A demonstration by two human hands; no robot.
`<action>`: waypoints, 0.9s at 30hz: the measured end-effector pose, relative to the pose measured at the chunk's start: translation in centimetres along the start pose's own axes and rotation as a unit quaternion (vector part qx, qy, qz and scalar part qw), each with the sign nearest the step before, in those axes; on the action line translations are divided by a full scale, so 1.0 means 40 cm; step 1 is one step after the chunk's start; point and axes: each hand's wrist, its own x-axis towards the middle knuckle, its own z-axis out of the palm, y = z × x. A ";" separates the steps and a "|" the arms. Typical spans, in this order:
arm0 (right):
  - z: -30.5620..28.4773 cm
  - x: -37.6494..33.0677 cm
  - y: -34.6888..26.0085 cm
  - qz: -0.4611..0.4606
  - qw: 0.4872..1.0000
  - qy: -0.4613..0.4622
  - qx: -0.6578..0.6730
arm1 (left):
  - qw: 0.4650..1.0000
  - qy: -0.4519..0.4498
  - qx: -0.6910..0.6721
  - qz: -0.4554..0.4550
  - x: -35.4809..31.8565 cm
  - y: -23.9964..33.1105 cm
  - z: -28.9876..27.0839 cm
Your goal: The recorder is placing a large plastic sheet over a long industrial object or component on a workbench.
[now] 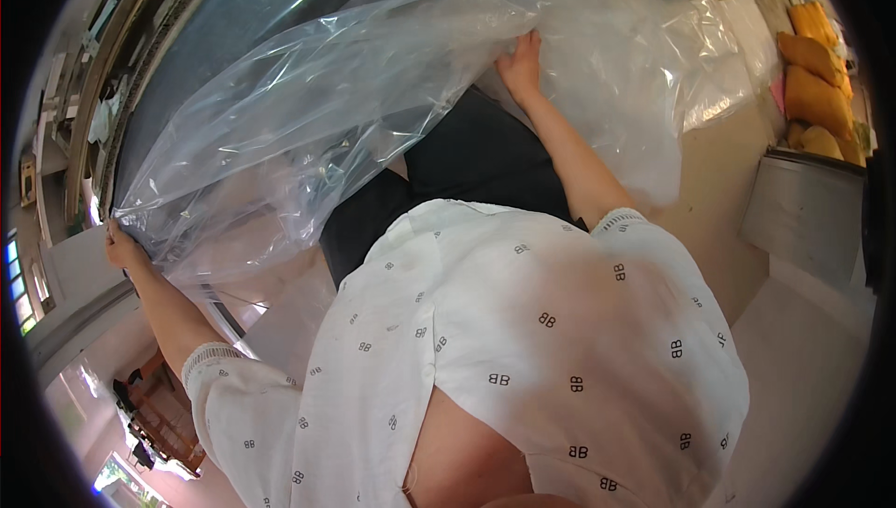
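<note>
A large sheet of clear plastic [308,102] stretches in front of me from far left to right, creased and shiny. My left hand [123,247] is closed on its edge at the far left, beside the rim of a dark flat surface [177,116]. Further forward and right of centre, my right hand [523,69] grips the same plastic, with its fingertips partly hidden in the folds. Part of the sheet lies over the dark surface, and the rest hangs down in front of my black trousers [476,149].
Long boards or rails [89,88] run along the left side. On the right, orange cushions or bundles [817,97] are piled behind a grey box-like piece [807,214]. A brown wooden piece of furniture [163,410] stands at lower left. Tan floor [719,172] shows at right.
</note>
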 end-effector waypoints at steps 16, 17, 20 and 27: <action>-0.733 0.584 -0.279 0.153 0.982 -0.084 0.069 | 0.972 -0.104 -0.186 0.101 -0.015 0.074 0.012; -0.681 0.660 -0.270 0.029 0.986 -0.160 -0.048 | 0.971 -0.102 -0.203 0.078 -0.020 0.079 0.006; -0.627 0.688 -0.297 -0.258 0.898 -0.223 -0.278 | 0.966 -0.093 -0.242 0.019 -0.040 0.053 0.002; -0.424 0.490 -0.414 -0.248 0.929 -0.266 0.069 | 0.978 -0.069 -0.193 0.022 -0.028 0.001 -0.014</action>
